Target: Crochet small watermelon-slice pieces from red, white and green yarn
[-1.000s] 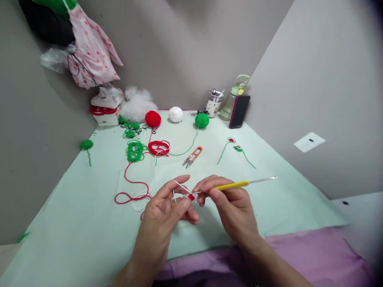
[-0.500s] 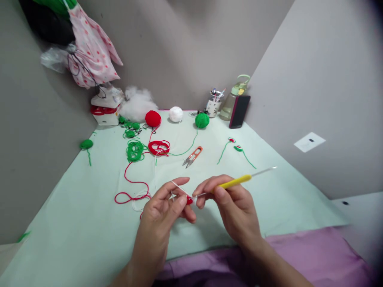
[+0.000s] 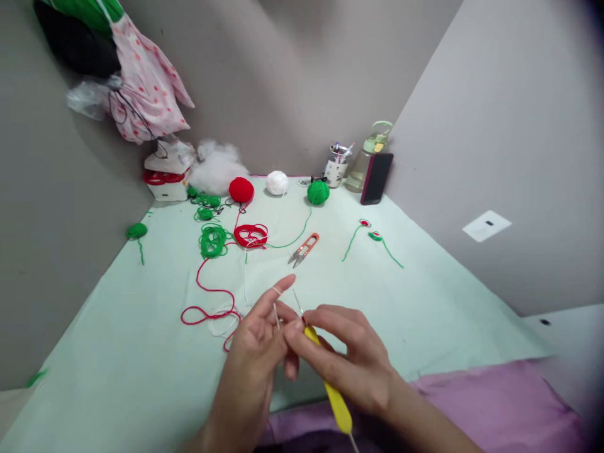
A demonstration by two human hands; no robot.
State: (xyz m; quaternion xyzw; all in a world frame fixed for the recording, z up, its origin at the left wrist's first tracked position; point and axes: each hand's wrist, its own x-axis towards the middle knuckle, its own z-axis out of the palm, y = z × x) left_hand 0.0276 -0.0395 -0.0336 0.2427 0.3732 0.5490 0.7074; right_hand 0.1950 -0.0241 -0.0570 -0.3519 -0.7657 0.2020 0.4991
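My left hand [image 3: 264,333] is closed in a pinch on a small red crochet piece [image 3: 304,320], of which only a sliver shows between the fingers. White yarn [image 3: 276,290] loops over its raised index finger. With my right hand [image 3: 349,352] I grip a crochet hook by its yellow handle [image 3: 337,402]. The metal tip points up and away from me, and the handle's end slants down toward my lap. Fingertips of both hands meet at the red piece, hiding most of it. Whether the hook passes through a stitch cannot be made out.
Orange thread snips [image 3: 304,250] lie beyond my hands. Red [image 3: 241,189], white [image 3: 277,183] and green [image 3: 318,192] yarn balls sit along the wall. Loose red yarn [image 3: 212,290] trails at left. Two small crocheted pieces with green tails, a phone [image 3: 377,179] and a bottle [image 3: 361,167] are at right.
The hook has swung from lying nearly level, pointing left, to pointing up and away, its handle now toward my body. My right hand has moved in against my left fingertips.
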